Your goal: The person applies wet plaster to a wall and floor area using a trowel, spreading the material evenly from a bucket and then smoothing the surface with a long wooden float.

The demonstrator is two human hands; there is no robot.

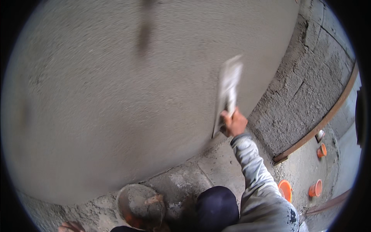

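Gritty plaster wall (116,108), right hand (234,123) tight around flat trowel (230,85), left hand (71,227), grip unclear

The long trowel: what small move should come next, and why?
Perhaps a short sweep left with the trowel, its long side near-upright: the right hand holds it near the right edge of the wall, most of whose finely rough grey surface lies to the left.

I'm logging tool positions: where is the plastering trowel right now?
In the head view, the plastering trowel is right of centre, gripped in the right hand at the smoother grey wall, left of the rough wall.
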